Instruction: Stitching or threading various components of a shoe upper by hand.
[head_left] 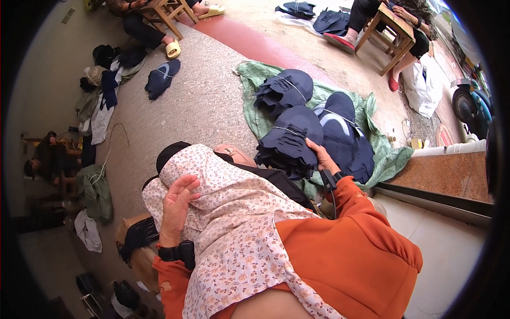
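Note:
My right hand (321, 158) reaches out to a stack of navy shoe uppers (291, 139) and grips its right edge. White string binds this stack, and its lower edge is jagged. Behind it lies another tied navy stack (287, 90). To the right, a third bundle (340, 122) shows pale grey curved bands. All of them rest on a green woven sheet (390, 151). My left hand (179, 206) hovers over my lap, palm turned inward, fingers stretched out and holding nothing. A floral apron (228, 212) covers my lap.
Clothes (101, 101) lie piled along the left wall. A single navy bundle (162, 78) sits on the floor. Two people sit on wooden stools (390, 37) at the far side. A low ledge (446, 170) stands at the right, with a scooter (470, 109) beyond.

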`<state>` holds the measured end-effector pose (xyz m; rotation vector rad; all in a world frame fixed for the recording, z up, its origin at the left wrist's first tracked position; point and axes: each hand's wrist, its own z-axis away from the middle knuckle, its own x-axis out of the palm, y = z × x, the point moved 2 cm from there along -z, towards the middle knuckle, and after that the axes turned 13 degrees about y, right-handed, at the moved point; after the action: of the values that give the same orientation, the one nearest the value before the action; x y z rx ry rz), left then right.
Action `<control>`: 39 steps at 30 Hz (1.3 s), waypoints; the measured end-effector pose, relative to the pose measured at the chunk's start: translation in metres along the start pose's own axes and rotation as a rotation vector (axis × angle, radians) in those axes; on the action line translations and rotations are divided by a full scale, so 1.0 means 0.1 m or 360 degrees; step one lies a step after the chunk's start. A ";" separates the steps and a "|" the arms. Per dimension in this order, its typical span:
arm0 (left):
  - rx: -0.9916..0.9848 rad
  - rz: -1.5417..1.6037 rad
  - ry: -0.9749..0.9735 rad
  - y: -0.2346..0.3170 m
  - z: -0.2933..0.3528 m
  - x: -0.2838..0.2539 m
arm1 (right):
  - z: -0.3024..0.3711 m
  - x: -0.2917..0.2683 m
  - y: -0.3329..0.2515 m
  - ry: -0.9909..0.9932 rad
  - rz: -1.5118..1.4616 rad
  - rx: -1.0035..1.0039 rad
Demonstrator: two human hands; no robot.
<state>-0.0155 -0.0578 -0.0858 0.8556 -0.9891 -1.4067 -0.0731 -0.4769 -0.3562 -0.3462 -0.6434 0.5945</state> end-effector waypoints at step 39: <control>0.0011 0.0076 -0.0050 -0.05 0.03 -0.05 | -0.02 -0.06 0.13 0.0107 -0.0049 -0.0019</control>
<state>-0.0197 -0.0531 -0.0892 0.8120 -1.0320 -1.3807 -0.0808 -0.4706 -0.3662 -0.3652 -0.5870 0.5475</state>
